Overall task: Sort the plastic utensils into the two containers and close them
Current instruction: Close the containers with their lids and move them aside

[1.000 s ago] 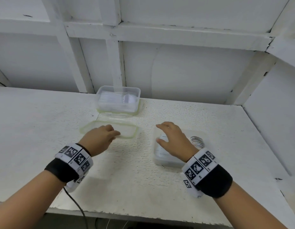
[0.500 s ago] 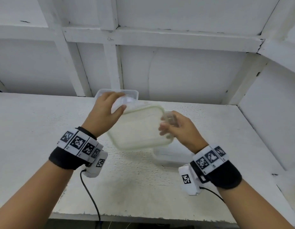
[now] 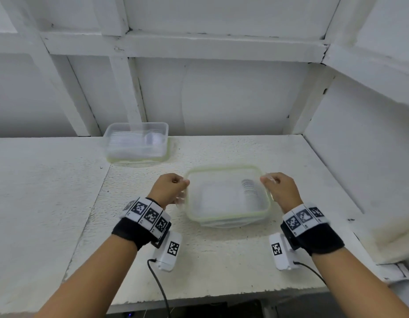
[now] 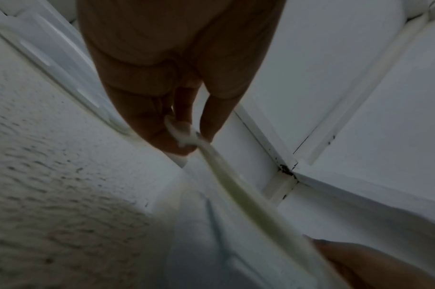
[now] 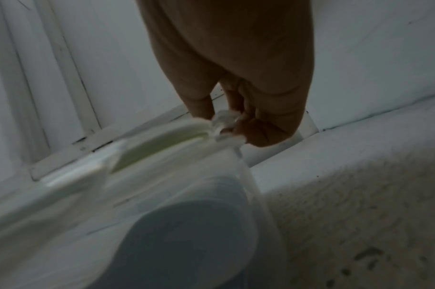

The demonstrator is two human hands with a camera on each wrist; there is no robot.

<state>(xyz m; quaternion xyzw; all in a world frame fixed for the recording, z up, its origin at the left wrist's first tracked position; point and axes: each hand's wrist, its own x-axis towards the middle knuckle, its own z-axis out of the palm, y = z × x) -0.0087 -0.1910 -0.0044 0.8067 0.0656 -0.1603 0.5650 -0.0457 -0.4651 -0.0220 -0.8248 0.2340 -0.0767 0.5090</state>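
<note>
Left hand (image 3: 168, 189) and right hand (image 3: 280, 190) each pinch a side clip of the lid (image 3: 226, 193) over the near container (image 3: 228, 222); the right wrist view shows stacked spoons (image 5: 186, 224) inside.

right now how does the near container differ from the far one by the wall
The near container has a green-rimmed lid over it, held at its side tabs by the left hand and right hand; the far container has no lid on top and no hand on it. Both are clear plastic, hold utensils and sit on the white table.
</note>
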